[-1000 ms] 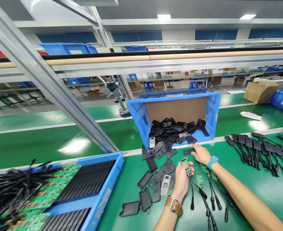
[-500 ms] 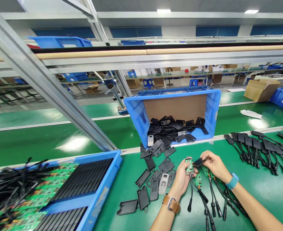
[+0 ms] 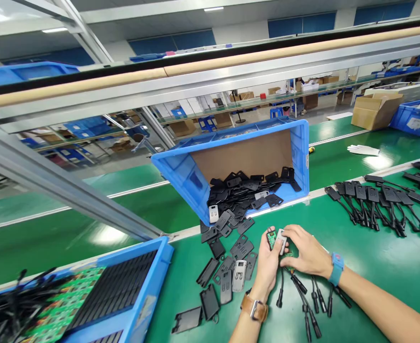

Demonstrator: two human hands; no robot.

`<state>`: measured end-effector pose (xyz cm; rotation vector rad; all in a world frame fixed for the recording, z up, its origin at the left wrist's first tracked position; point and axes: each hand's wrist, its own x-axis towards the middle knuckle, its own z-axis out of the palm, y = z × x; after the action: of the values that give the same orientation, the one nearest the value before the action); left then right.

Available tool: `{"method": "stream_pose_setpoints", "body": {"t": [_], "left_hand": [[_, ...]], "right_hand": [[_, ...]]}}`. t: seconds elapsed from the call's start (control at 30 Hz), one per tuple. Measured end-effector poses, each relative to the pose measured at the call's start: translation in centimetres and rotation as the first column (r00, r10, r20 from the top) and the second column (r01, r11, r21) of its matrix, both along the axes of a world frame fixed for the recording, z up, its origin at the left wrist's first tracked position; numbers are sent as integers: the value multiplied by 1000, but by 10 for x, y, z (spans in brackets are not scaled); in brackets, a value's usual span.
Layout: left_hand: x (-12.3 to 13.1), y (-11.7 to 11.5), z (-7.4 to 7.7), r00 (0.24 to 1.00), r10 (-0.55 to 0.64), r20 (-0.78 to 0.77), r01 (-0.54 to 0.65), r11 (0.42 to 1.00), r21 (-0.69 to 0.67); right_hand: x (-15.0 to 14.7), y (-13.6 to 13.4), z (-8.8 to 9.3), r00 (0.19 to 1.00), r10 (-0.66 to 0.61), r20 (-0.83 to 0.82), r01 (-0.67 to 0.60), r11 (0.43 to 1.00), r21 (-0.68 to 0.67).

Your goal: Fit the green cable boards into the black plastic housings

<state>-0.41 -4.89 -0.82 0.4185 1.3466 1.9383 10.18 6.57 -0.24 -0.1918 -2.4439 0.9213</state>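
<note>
My left hand (image 3: 268,259), below the tipped blue bin, is closed around a small green circuit board (image 3: 271,238) with a black cable hanging down. Against the board lies a light grey cover piece (image 3: 282,240), which the fingertips of my right hand (image 3: 304,250) touch from the right. The right thumb is spread apart from its fingers. Under my right hand another green board is partly hidden, and black connector cables (image 3: 306,309) trail toward the front. Loose black covers (image 3: 226,286) and a grey cover (image 3: 239,275) lie to the left of my hands.
A tipped blue bin (image 3: 304,157) holds many black covers. A blue tray (image 3: 148,295) at the left carries boards and black cases. Black units with cables (image 3: 372,195) lie at the right, near a white glove (image 3: 363,150).
The view has turned and tilted. The black piece in my right fingers is no longer visible; the light grey cover piece now shows at the board, and my right thumb has spread.
</note>
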Motion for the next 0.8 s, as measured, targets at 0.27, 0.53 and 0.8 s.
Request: {"method": "stream_pose_setpoints", "body": {"t": [0.27, 0.53, 0.8], "left_hand": [[4, -1, 6, 986, -49, 157, 37, 996, 82], [5, 0, 2, 975, -89, 204, 63, 990, 128], [10, 0, 7, 983, -120, 142, 100, 985, 139]], "right_hand": [[-2, -7, 1, 997, -51, -50, 52, 998, 23], [3, 2, 13, 985, 170, 7, -169, 977, 132], [3, 0, 11, 989, 145, -18, -142, 982, 122]]}}
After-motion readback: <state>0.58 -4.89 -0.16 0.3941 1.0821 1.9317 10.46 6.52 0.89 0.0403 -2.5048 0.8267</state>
